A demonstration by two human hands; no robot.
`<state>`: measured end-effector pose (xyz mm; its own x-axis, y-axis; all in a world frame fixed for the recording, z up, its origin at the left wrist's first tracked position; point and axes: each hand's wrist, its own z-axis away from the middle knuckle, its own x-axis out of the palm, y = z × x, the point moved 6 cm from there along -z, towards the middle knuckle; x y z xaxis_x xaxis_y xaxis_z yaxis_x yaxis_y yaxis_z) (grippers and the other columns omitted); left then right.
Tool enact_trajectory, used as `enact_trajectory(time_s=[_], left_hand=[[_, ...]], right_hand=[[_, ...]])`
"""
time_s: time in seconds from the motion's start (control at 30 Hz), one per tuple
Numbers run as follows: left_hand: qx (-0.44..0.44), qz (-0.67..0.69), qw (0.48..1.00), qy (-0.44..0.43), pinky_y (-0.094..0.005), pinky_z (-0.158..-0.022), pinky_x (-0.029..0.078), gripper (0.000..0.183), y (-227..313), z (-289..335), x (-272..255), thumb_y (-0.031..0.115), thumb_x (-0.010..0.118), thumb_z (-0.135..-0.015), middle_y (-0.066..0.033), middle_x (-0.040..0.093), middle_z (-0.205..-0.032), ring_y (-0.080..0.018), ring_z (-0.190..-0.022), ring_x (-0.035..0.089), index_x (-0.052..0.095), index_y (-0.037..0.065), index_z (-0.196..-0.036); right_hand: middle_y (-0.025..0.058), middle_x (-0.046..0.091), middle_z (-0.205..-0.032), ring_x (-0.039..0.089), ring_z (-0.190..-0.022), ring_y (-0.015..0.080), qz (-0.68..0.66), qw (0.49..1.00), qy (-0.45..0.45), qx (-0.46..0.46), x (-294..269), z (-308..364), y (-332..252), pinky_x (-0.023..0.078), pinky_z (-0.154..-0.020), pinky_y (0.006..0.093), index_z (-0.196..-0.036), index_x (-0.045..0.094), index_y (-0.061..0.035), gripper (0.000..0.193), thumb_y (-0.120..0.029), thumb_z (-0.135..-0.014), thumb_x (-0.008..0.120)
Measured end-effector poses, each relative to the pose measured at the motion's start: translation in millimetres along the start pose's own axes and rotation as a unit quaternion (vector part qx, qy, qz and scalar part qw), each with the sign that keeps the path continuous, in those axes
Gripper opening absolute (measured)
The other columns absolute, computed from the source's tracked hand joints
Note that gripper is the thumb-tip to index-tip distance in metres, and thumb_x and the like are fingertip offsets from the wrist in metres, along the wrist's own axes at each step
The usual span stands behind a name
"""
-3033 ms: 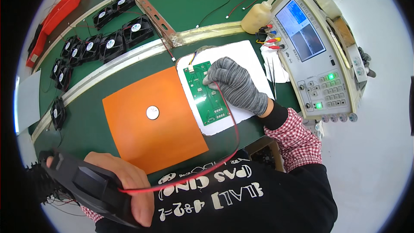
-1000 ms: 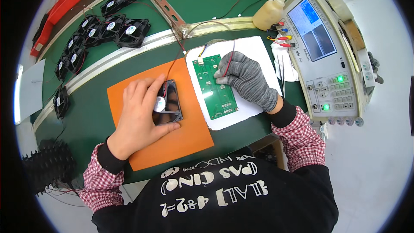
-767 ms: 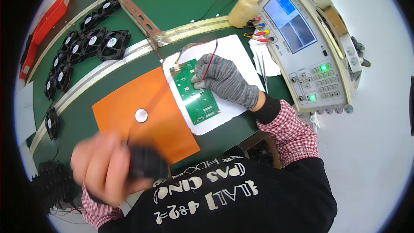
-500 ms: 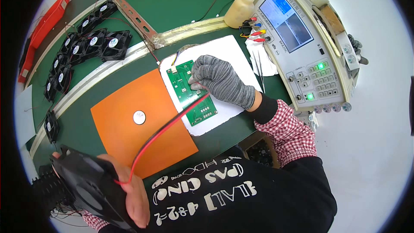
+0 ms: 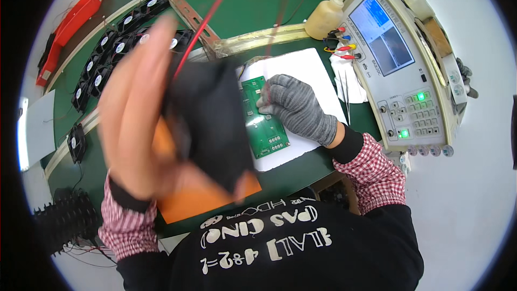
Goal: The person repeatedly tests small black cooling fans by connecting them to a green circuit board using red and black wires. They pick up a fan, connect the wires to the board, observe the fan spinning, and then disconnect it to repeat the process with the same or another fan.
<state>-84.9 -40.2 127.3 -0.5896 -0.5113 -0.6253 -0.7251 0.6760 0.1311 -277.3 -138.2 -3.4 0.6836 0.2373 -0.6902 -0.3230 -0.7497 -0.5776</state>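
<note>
Beside the pale floor (image 5: 458, 210), the green worktop (image 5: 302, 171) carried a white test instrument (image 5: 398, 83) and orange mat (image 5: 202, 200). Over it, the left hand (image 5: 134, 124) gripped a blurred black fan (image 5: 215, 124); the gloved right hand (image 5: 299, 108), at the circuit board (image 5: 265, 132), pinched the fan's wire (image 5: 210, 13).

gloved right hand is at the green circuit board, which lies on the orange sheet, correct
No: the green circuit board lies on the white sheet, not the orange sheet, as the head view shows; the gloved right hand is at it.
</note>
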Motion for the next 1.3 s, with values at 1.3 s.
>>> enact_trajectory(time_s=[1.3], left_hand=[[-0.196,0.105,0.958,-0.18,-0.0445,-0.096,0.038,0.071,-30.7,89.8,38.7,0.019,0.088,-0.054,-0.0164,0.05,-0.121,-0.0361,-0.113,0.047,0.052,0.004,-0.113]], right_hand=[[0.0098,0.063,-0.091,0.065,-0.086,0.0243,-0.057,0.992,0.007,0.113,4.8,4.1,13.3,0.052,-0.08,0.0336,-0.089,0.072,-0.0028,0.015,-0.007,-0.075,0.076]])
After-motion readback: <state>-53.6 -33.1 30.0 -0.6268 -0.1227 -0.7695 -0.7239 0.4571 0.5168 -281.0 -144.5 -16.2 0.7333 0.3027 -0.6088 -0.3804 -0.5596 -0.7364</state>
